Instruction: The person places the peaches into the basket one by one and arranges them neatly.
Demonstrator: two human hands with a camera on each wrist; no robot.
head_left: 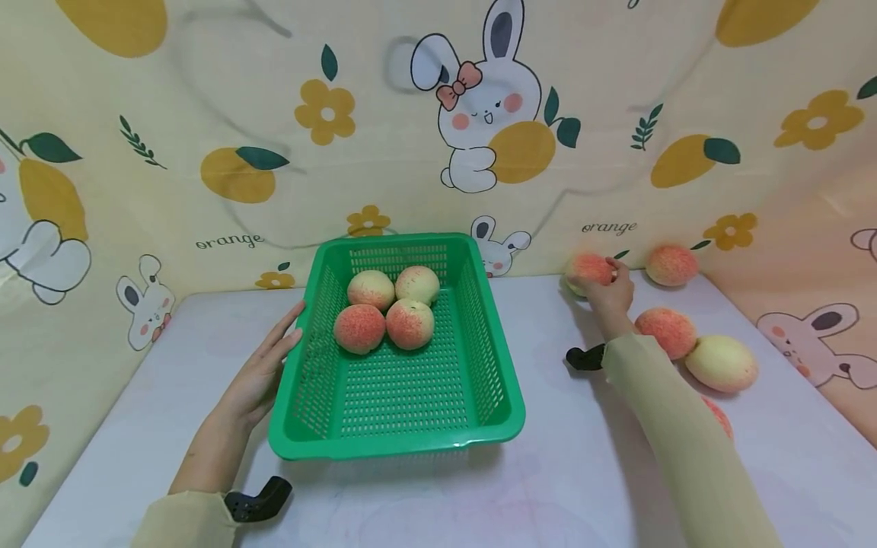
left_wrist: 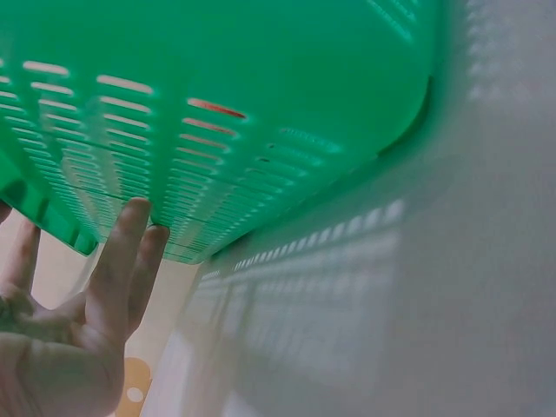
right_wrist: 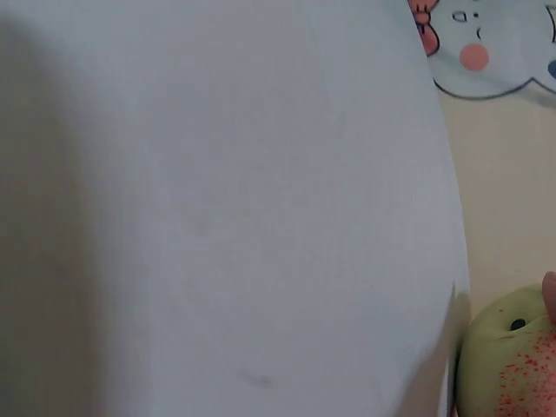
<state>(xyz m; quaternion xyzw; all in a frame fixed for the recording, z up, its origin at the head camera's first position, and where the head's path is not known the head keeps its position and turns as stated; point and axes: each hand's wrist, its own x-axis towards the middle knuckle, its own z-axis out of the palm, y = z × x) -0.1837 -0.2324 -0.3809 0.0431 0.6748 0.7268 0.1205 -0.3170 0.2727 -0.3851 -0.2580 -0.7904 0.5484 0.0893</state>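
A white table [head_left: 548, 487] spans the lower frame. A green basket [head_left: 411, 399] sits at centre. At centre left, the left hand [head_left: 256, 380] touches its side, fingers straight and parted. At right, the right hand [head_left: 613, 297] grips a red-yellow peach [head_left: 587, 266], thumb and fingers clamped on it. Four peaches [head_left: 359, 329] fill the basket's upper part; loose peaches [head_left: 721, 364] lie far right.

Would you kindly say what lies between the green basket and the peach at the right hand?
The head view shows only bare white tabletop between the green basket and that peach.
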